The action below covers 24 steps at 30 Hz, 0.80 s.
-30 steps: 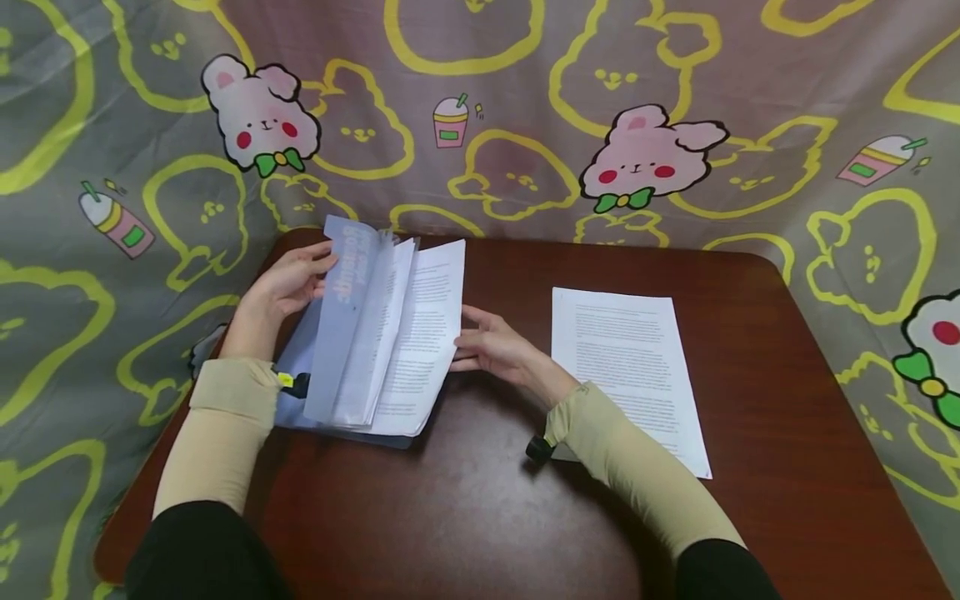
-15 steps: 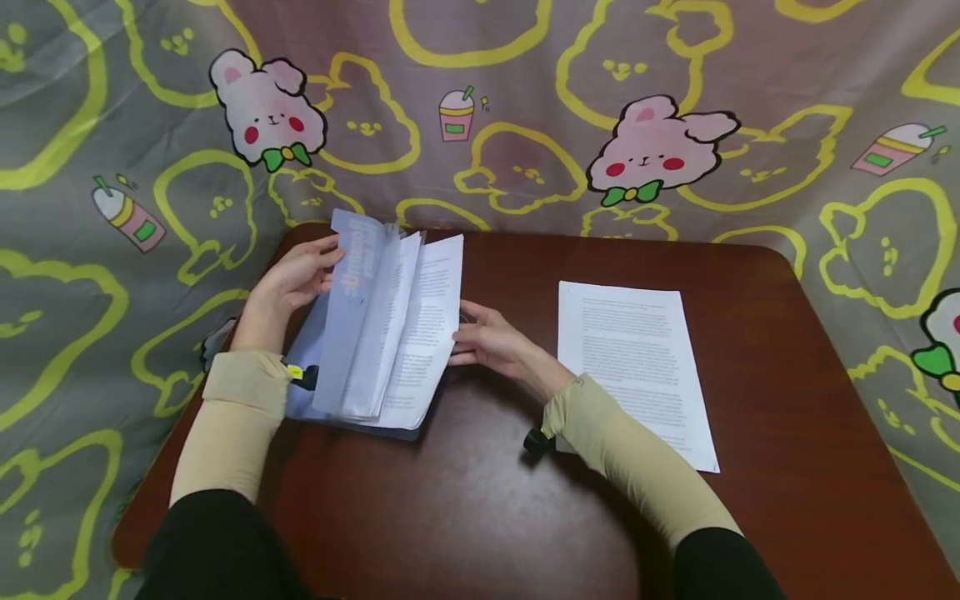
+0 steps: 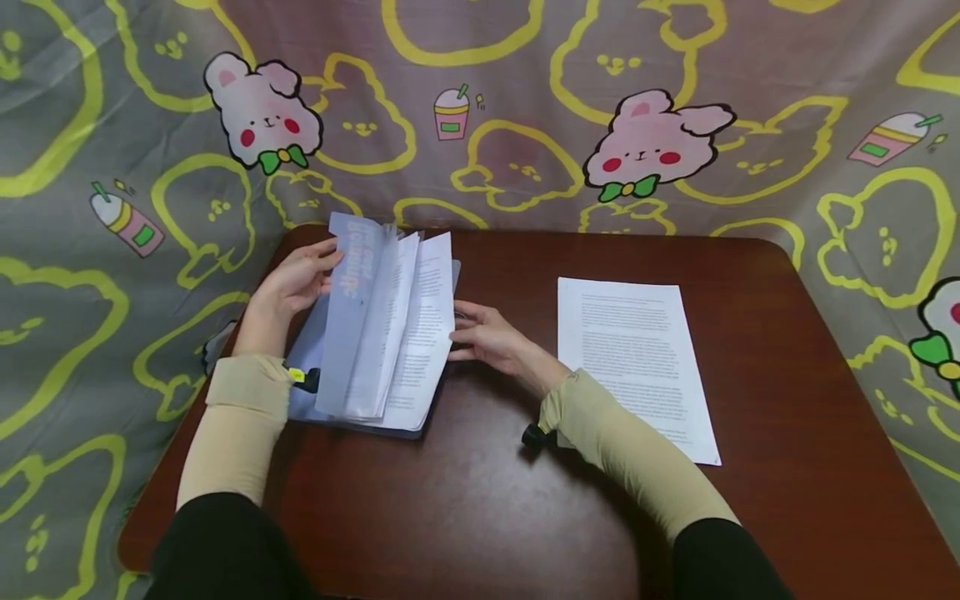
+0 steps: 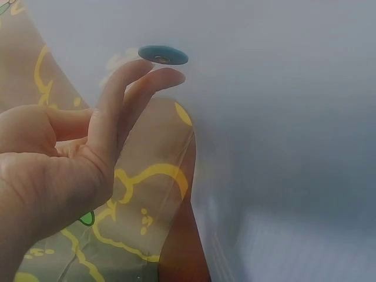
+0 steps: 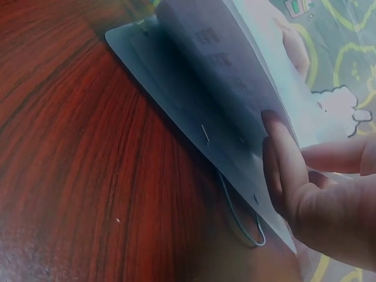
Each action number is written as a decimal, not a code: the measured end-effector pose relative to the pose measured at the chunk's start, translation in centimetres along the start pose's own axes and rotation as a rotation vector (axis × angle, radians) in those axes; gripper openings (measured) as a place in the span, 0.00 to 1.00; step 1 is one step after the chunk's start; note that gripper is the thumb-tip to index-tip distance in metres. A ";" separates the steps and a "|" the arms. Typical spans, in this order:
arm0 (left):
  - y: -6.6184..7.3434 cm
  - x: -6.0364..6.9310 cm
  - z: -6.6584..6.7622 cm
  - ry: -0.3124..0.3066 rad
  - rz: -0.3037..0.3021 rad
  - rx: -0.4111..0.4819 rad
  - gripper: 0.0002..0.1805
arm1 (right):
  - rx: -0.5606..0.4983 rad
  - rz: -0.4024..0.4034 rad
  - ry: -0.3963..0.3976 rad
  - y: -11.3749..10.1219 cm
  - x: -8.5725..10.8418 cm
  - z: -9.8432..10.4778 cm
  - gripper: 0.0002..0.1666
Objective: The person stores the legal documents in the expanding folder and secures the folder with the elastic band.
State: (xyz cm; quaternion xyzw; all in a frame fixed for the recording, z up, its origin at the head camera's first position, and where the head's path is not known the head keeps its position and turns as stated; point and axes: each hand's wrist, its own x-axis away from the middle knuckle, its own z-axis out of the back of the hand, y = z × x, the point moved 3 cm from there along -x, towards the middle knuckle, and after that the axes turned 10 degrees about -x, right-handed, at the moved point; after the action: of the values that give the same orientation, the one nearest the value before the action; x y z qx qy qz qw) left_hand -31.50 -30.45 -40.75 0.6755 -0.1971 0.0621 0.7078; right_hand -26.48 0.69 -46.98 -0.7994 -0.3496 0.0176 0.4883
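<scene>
A translucent blue folder (image 3: pixel 302 400) lies at the table's left side with its cover (image 3: pixel 347 321) raised. At the cover's upper left edge, my left hand (image 3: pixel 291 279) holds it, fingertips beside a round teal button (image 4: pixel 163 55) in the left wrist view; the thumb's place is unclear. Behind the cover, clear sleeves and printed sheets (image 3: pixel 420 350) fan out. My right hand (image 3: pixel 491 337) pinches their right edge; in the right wrist view the thumb and fingers (image 5: pixel 289 155) lie on opposite sides of the pages. An elastic loop (image 5: pixel 232 211) hangs off the folder's edge.
A separate printed sheet (image 3: pixel 626 350) lies on the brown table (image 3: pixel 480 517) to the right, partly beneath my right forearm. Patterned cloth (image 3: pixel 517 83) hangs behind the table and along its sides.
My right hand and the sheets' right edge have shifted slightly left, so a strip of the folder's back shows at the upper right. My left hand keeps its hold on the cover.
</scene>
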 end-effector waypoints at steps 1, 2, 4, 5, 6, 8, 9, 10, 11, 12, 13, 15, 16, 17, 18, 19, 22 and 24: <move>0.0 0.0 0.0 0.000 -0.001 0.003 0.40 | 0.000 -0.001 0.006 0.0 0.0 0.0 0.44; 0.0 0.0 0.0 0.003 -0.002 0.008 0.39 | 0.001 -0.002 0.013 0.0 -0.1 0.0 0.43; 0.0 0.1 0.0 0.004 -0.007 0.009 0.39 | -0.003 -0.005 0.024 0.0 -0.1 0.1 0.43; 0.0 0.1 -0.1 0.002 -0.010 0.011 0.39 | -0.006 -0.006 0.027 0.0 -0.2 0.1 0.42; 0.0 0.1 -0.1 0.003 -0.011 0.013 0.39 | -0.010 -0.007 0.029 0.1 -0.2 0.1 0.42; -0.1 0.2 -0.1 0.006 -0.008 0.010 0.39 | -0.019 -0.012 0.031 0.2 -0.3 0.1 0.42; -0.1 0.2 -0.1 0.005 -0.006 0.006 0.40 | -0.025 -0.015 0.031 0.2 -0.3 0.0 0.42; -0.1 0.2 -0.1 0.008 -0.004 0.003 0.40 | -0.028 -0.018 0.033 0.3 -0.4 -0.1 0.42; -0.1 0.2 -0.1 0.007 -0.004 -0.001 0.40 | -0.032 -0.021 0.035 0.3 -0.4 -0.1 0.42; -0.1 0.1 -0.1 0.010 -0.002 -0.001 0.40 | -0.036 -0.024 0.036 0.3 -0.5 -0.2 0.43; -0.1 0.2 -0.1 0.010 -0.001 0.000 0.40 | -0.038 -0.028 0.037 0.4 -0.5 -0.3 0.43; -0.1 0.2 -0.1 0.011 0.001 -0.002 0.40 | -0.041 -0.034 0.040 0.5 -0.6 -0.4 0.43; 0.0 0.2 -0.1 0.009 0.001 0.001 0.40 | -0.043 -0.037 0.041 0.5 -0.7 -0.5 0.44; 0.0 0.2 0.0 0.008 0.002 0.004 0.40 | -0.046 -0.038 0.042 0.6 -0.8 -0.5 0.44; 0.0 0.2 0.0 0.007 0.003 0.009 0.40 | -0.048 -0.039 0.043 0.6 -0.9 -0.5 0.43; 0.0 0.2 -0.1 0.006 0.004 0.011 0.39 | -0.050 -0.040 0.045 0.7 -1.0 -0.6 0.43; -0.1 0.1 0.0 0.006 0.004 0.017 0.39 | -0.053 -0.037 0.060 0.8 -1.2 -0.6 0.44; -0.1 0.1 0.0 0.009 0.003 0.013 0.39 | -0.045 -0.032 0.077 0.8 -1.2 -0.7 0.43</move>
State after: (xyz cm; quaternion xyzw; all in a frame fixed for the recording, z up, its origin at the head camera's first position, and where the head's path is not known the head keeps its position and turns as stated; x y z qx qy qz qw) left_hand -31.35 -30.44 -40.81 0.6796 -0.1948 0.0675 0.7040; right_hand -26.69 -0.80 -47.62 -0.8045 -0.3436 -0.0286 0.4836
